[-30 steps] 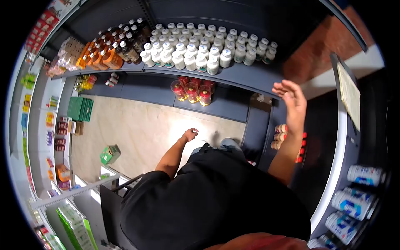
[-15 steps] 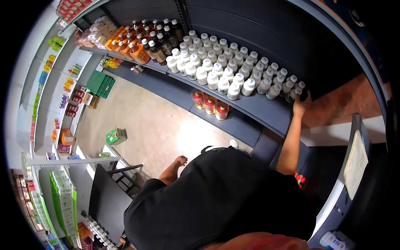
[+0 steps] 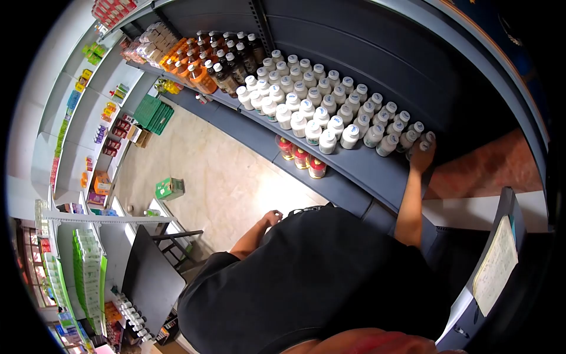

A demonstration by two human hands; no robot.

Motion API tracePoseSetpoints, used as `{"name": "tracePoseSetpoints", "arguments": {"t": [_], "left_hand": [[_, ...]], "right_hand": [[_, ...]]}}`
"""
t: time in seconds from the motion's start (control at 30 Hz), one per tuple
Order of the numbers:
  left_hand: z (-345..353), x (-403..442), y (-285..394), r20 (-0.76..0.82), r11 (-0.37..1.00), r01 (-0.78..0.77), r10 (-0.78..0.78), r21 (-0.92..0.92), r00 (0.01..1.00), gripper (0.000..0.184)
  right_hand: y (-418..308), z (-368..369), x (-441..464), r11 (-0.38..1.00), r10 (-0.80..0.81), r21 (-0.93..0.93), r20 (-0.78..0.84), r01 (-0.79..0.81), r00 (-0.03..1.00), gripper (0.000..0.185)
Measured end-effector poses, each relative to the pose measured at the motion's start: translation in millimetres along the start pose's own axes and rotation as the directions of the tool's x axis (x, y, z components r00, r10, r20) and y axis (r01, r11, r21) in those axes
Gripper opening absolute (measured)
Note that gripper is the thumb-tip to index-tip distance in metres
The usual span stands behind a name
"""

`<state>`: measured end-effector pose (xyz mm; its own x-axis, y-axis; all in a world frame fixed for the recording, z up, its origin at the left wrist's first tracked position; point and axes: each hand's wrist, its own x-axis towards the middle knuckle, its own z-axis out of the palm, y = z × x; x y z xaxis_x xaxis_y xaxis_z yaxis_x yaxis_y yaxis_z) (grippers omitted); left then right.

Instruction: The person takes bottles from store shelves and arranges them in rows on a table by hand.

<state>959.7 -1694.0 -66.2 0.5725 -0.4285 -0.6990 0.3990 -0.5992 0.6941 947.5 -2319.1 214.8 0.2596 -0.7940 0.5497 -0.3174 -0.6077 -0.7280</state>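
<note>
At the right end of a dark grey shelf (image 3: 371,168), my right hand (image 3: 420,158) is closed around a white bottle (image 3: 425,146) with a white cap. Its fingers partly hide the bottle, which stands at the end of the rows of white bottles (image 3: 321,112). My left hand (image 3: 273,218) hangs beside my body above the pale floor, holding nothing, its fingers loosely bent and apart.
Dark brown bottles (image 3: 227,76) and orange bottles (image 3: 200,76) stand farther left on the shelf. Red-topped containers (image 3: 300,158) sit on the lower shelf. Behind my left side are a dark table (image 3: 150,277), a green box (image 3: 170,188) and green crates (image 3: 152,114).
My right hand has come round the end bottle, its fingers more closed on it. My left hand has moved slightly right and up in the view. The camera view has shifted a little.
</note>
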Motion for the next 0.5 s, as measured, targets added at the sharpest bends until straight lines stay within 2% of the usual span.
{"name": "tracePoseSetpoints", "arguments": {"t": [0.03, 0.1, 0.17, 0.2, 0.3, 0.37, 0.43, 0.5], "left_hand": [[5, 8, 25, -0.042, 0.995, 0.038, -0.034, 0.087, 0.999, 0.035], [12, 16, 74, -0.004, 0.970, -0.097, 0.100, 0.222, 0.995, 0.031], [28, 18, 122, 0.022, 0.946, -0.267, 0.268, 0.186, 0.963, 0.027], [36, 17, 149, 0.079, 0.931, -0.324, 0.315, 0.167, 0.946, 0.026], [72, 18, 223, 0.248, 0.843, -0.525, 0.487, 0.116, 0.837, 0.023], [100, 10, 275, 0.355, 0.787, -0.616, 0.567, 0.033, 0.743, 0.026], [124, -22, 344, 0.409, 0.707, -0.707, 0.639, 0.020, 0.651, 0.029], [153, -28, 386, 0.365, 0.581, -0.814, 0.756, 0.008, 0.543, 0.035]], "right_hand": [[-9, -4, -7, 0.997, 0.081, -0.002, -0.009, -0.081, 0.997, 0.050], [-13, -10, -18, 0.982, 0.190, 0.013, 0.010, -0.190, 0.982, 0.051], [6, -8, -31, 0.967, 0.248, 0.042, 0.062, -0.250, 0.967, 0.053], [-2, -13, -39, 0.979, 0.201, 0.032, 0.030, -0.202, 0.979, 0.046], [0, -21, -51, 0.978, 0.108, 0.174, 0.059, -0.117, 0.992, 0.038], [5, -25, -65, 0.982, 0.087, 0.154, 0.150, -0.110, 0.985, 0.032], [1, -28, -80, 0.992, 0.062, 0.095, 0.160, -0.078, 0.985, 0.031], [8, -25, -96, 0.987, -0.008, 0.159, 0.186, -0.022, 0.983, 0.034]]}}
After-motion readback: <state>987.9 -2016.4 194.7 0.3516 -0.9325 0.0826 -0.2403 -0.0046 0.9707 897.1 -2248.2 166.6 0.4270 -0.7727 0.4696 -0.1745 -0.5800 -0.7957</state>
